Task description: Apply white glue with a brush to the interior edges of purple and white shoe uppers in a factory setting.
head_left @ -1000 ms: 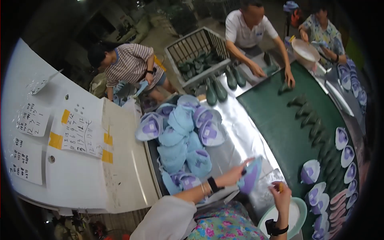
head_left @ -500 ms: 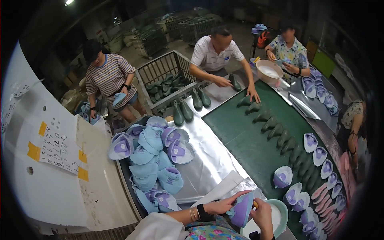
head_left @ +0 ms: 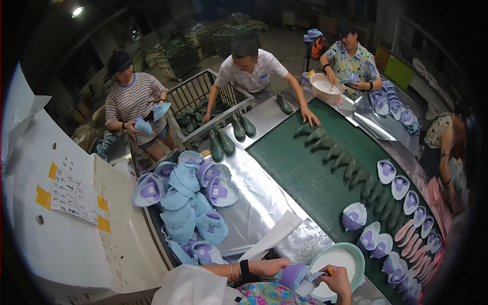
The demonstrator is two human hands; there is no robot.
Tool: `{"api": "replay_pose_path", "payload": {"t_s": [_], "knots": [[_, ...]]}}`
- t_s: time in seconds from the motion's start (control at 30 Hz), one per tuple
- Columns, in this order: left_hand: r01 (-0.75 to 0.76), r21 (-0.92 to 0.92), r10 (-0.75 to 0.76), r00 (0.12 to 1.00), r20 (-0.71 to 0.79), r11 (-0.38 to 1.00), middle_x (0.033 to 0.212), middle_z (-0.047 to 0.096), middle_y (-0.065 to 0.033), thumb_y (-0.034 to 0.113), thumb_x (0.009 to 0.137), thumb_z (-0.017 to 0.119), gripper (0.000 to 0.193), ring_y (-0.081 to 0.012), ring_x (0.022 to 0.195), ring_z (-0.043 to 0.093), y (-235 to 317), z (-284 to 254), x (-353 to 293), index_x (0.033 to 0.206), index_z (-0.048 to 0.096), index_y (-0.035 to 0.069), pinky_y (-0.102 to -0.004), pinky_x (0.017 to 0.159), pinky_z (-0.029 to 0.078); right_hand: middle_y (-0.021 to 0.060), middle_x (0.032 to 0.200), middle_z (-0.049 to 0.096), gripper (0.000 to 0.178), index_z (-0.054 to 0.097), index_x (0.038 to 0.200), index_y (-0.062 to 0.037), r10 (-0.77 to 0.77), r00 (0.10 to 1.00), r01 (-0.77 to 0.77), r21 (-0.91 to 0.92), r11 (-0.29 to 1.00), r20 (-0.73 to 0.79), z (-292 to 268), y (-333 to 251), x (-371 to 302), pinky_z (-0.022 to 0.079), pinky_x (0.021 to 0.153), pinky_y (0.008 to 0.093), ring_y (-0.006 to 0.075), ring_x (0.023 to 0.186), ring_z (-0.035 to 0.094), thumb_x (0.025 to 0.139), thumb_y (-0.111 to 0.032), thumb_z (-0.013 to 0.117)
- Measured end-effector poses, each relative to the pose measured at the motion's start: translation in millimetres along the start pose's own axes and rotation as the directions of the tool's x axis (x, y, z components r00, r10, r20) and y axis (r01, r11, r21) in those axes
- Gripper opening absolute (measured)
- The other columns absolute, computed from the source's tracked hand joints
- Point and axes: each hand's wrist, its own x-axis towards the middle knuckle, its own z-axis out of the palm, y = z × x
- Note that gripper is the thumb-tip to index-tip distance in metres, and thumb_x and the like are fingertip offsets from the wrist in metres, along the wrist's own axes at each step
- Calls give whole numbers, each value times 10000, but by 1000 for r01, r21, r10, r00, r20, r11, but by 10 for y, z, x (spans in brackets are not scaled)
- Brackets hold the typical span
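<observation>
Low in the view, my left hand point(head_left: 274, 266) is closed on a blue and purple shoe upper point(head_left: 292, 277), which lies tilted with its opening toward the right. A brush point(head_left: 320, 275) with a yellowish handle sits pinched in the fingers of my right hand point(head_left: 337, 282). Its tip is at the upper's opening, and I cannot make out the bristles. Just beyond and to the right, a pale green bowl point(head_left: 359, 254) holds white liquid. A heap of similar uppers point(head_left: 184, 213) is piled to the left of my hands.
Dark green shoe lasts point(head_left: 333, 152), more uppers point(head_left: 354, 217) and pink insoles point(head_left: 409, 241) line the green belt point(head_left: 284, 162). One person point(head_left: 251, 71) leans over the far side beside a metal cage cart point(head_left: 190, 94). Others stand left, far right and at the right edge.
The upper in my left hand has tipped over and moved left; the brush has drawn toward its opening. Across the belt, the person in the white shirt now reaches one hand into the cart.
</observation>
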Motion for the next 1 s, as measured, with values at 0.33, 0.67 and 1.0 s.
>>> {"api": "replay_pose_path", "payload": {"t_s": [0.33, 0.67, 1.0], "knots": [[-136, -105, 123, 985, -124, 985, 1414, 350, -67, 131, 902, 556, 620, -145, 1242, 390, -211, -5, -84, 1430, 240, 55, -295, 1048, 308, 202, 606, 380, 275, 420, 694, 24, -38, 999, 32, -198, 980, -24, -22, -846, -78, 361, 521, 377, 287, 535, 333, 702, -133, 645], [-204, -83, 189, 970, -154, 975, 1351, 398, -70, 137, 889, 569, 578, -144, 1191, 426, 229, -197, -362, 1389, 292, 48, -287, 1009, 337, 207, 595, 379, 370, 425, 663, 32, 75, 994, -54, -235, 971, 82, 238, -1000, 423, 353, 508, 373, 236, 534, 309, 713, -188, 719], [-226, -39, 219, 966, -140, 973, 1280, 452, -74, 143, 874, 582, 533, -142, 1134, 466, 483, -310, -611, 1342, 350, 41, -279, 966, 369, 170, 549, 477, 340, 444, 620, 30, 160, 979, -129, -223, 966, 129, 392, -1022, 655, 385, 494, 330, 139, 517, 386, 708, -144, 722]]}}
